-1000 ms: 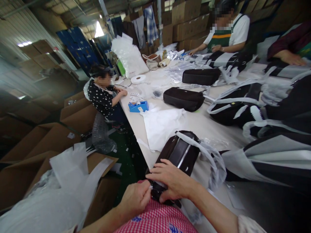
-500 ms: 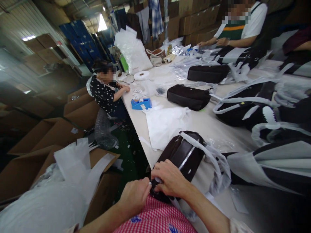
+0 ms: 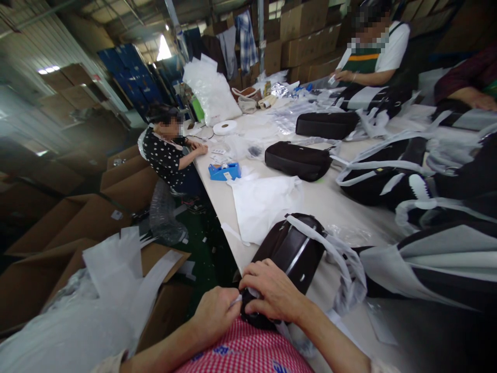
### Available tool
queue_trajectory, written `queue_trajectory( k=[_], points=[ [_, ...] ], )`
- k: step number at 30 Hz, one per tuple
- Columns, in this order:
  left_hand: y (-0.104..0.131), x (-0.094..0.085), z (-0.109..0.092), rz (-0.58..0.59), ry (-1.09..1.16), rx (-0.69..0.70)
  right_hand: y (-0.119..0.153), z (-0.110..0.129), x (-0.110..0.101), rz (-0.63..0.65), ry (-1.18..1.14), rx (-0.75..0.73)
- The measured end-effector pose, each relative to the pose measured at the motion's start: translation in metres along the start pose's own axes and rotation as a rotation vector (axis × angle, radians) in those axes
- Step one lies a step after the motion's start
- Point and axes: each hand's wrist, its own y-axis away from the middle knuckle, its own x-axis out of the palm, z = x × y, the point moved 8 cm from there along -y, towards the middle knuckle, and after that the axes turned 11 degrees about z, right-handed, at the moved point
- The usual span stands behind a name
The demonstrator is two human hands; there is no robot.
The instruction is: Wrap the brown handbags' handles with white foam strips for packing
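While the left hand (image 3: 217,311) pinches a small white piece (image 3: 237,299) at the near end of a black bag (image 3: 282,244), the right hand (image 3: 274,292) curls its fingers over that same end; whether it grips anything there cannot be told. From under the right hand the bag stretches away ahead, its wrapped strap (image 3: 310,231) looping down to that hand's right. Farther ahead of both hands lies a white sheet (image 3: 264,204), with a blue tape dispenser (image 3: 224,171) just past it.
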Motion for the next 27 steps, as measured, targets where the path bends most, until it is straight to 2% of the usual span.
queue_trajectory(
  k=[5,11,13,18,23,27],
  points=[
    [0.003,0.004,-0.001,0.001,0.006,0.007,-0.001,0.011,-0.004,-0.152,-0.066,-0.063],
    [0.007,0.0,-0.006,0.037,-0.007,0.014,-0.004,0.021,0.009,-0.179,0.06,-0.09],
    [0.008,-0.002,-0.008,0.043,0.042,0.056,-0.003,0.02,0.01,-0.216,0.047,-0.083],
    [0.013,-0.006,-0.013,0.0,0.111,0.196,-0.001,0.011,0.006,-0.282,-0.169,-0.095],
    [0.01,-0.003,-0.011,-0.013,0.186,0.142,0.001,0.008,0.001,-0.296,-0.248,-0.108],
    [0.007,0.003,-0.009,0.031,0.183,0.069,0.006,0.018,0.004,-0.298,-0.149,-0.153]
  ],
)
